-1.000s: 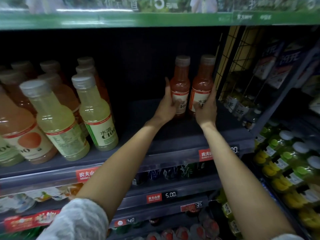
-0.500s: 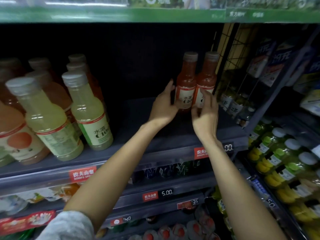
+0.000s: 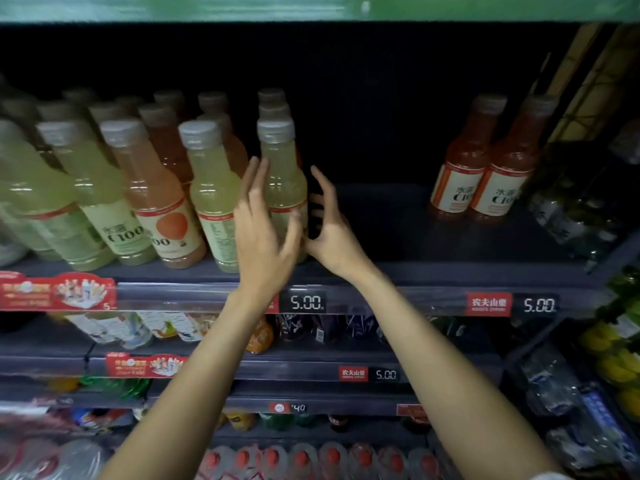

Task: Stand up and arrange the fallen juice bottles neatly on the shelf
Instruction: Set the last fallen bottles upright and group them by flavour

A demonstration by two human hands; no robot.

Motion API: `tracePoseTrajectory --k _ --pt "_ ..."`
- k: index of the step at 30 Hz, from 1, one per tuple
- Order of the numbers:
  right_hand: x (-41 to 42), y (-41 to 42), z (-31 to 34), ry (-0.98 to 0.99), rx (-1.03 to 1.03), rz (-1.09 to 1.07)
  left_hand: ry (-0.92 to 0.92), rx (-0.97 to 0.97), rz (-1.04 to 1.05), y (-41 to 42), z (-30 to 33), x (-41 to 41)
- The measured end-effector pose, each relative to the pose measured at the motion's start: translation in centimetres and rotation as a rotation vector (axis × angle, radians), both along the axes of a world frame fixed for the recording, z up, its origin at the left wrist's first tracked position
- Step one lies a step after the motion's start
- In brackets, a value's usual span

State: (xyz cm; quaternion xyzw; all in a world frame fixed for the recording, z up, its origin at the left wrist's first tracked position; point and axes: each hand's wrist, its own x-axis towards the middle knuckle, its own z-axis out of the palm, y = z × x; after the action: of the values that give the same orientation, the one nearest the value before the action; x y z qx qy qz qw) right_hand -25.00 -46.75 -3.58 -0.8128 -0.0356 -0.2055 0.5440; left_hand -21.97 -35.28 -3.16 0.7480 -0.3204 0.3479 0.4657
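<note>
Two red juice bottles stand upright side by side at the right end of the dark shelf. On the left, several yellow and orange juice bottles stand in rows. A yellow juice bottle is the rightmost of that group. My left hand is spread in front of it on its left side, fingers straight. My right hand sits just right of the bottle with fingers loosely bent. Neither hand plainly grips the bottle.
A wide bare stretch of shelf lies between the yellow bottle and the red pair. Price tags line the shelf edge. Lower shelves hold more drinks, and a wire rack with bottles stands at the right.
Both hands have left the two red bottles at the right and moved left to the yellow bottle. The view has swung left, showing more of the bottle rows.
</note>
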Motion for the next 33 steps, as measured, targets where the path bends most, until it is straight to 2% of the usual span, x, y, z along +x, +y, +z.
tracePoseTrajectory --k 4,6,9,13,15,19,21,25,30,33 --pt "0.8 0.6 -0.7 -0.017 0.102 -0.117 0.096 -0.039 -0.101 0.3 0.5 -0.4" --pt "0.5 -0.1 -1.0 -0.063 0.079 -0.158 0.032 -0.034 -0.101 0.9 0.7 -0.3" --pt "0.2 -1.0 -1.2 -0.087 0.056 -0.206 -0.180 -0.044 0.115 2.5 0.1 0.5" --pt "0.1 -1.2 -1.3 -0.084 0.039 -0.275 -0.270 -0.029 0.252 3.8 -0.3 1.3" --pt "0.2 -1.0 -1.3 -0.079 0.024 -0.300 -0.234 -0.032 0.322 4.2 -0.3 1.8" --pt "0.1 -0.9 -1.5 -0.078 0.021 -0.319 0.150 -0.079 0.280 5.4 -0.4 2.7" --pt "0.0 -0.9 -1.3 -0.070 0.024 -0.311 0.232 -0.051 0.233 5.8 -0.8 3.0" --pt "-0.2 -0.2 -1.1 -0.066 0.018 -0.301 0.218 -0.031 0.252 6.1 -1.1 3.0" --pt "-0.2 3.6 -1.0 -0.087 -0.078 -0.287 -0.043 -0.010 0.365 6.9 -1.2 2.7" --pt "0.3 6.4 -1.3 -0.136 -0.129 -0.376 0.011 -0.040 0.297 7.2 -1.1 2.5"
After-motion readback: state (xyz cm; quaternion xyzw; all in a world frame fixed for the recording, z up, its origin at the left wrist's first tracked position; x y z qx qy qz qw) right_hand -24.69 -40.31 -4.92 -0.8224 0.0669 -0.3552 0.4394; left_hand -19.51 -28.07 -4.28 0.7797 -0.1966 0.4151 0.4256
